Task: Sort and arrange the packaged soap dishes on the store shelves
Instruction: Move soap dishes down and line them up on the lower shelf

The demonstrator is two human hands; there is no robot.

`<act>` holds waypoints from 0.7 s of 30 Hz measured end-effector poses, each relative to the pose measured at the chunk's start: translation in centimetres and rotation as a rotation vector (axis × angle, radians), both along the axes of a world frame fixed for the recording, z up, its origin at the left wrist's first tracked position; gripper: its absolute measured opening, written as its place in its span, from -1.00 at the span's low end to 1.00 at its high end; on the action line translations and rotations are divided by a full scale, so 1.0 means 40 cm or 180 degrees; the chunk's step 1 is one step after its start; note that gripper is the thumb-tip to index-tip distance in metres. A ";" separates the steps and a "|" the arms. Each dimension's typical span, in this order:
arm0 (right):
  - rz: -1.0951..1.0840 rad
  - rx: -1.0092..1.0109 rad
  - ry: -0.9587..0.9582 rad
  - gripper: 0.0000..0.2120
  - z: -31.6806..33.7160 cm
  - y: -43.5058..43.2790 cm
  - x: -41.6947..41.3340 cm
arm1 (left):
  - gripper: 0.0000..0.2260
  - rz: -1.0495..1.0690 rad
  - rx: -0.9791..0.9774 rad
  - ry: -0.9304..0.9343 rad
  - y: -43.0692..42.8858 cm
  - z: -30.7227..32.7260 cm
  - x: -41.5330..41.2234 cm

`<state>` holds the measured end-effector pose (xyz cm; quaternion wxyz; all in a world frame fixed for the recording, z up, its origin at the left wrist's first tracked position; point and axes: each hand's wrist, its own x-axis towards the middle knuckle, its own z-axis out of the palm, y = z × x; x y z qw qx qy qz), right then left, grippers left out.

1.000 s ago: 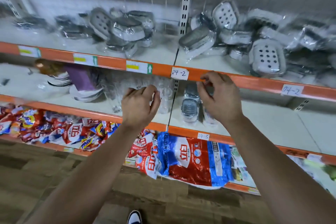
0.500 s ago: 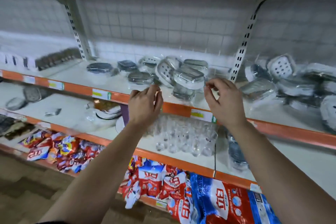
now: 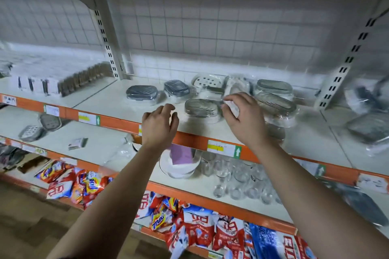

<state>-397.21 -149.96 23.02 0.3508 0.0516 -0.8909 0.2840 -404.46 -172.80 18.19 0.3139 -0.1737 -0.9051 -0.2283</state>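
Dish [image 3: 201, 109]: wrapped, on shelf [image 3: 109, 101].
Left hand [image 3: 159, 127]: left of dish, loose, empty.
Right hand [image 3: 244, 115]: right of dish, curled; grip unclear, covers back dishes [image 3: 273, 88].
Glasses [image 3: 237, 176]: below dish.

Bare shelf [image 3: 109, 101] lies open left of the left hand [image 3: 159, 126], while wrapped soap dishes [image 3: 202, 108] crowd the space ahead and rightward.

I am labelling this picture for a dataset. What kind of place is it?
Most likely a shop aisle, perhaps a household goods store: orange-edged shelves carry price tags, wrapped soap dishes lie on one shelf, and detergent bags fill the lowest.
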 end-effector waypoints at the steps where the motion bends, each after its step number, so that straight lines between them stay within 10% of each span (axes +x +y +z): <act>1: 0.0021 0.0034 -0.0080 -0.66 0.001 -0.015 -0.021 | -0.60 0.0036 0.0005 -0.0045 -0.009 -0.003 -0.014; 21: 0.0543 0.0606 -0.1472 -0.63 0.017 -0.173 -0.496 | -0.62 0.0304 -0.0082 -0.0226 -0.147 -0.028 -0.322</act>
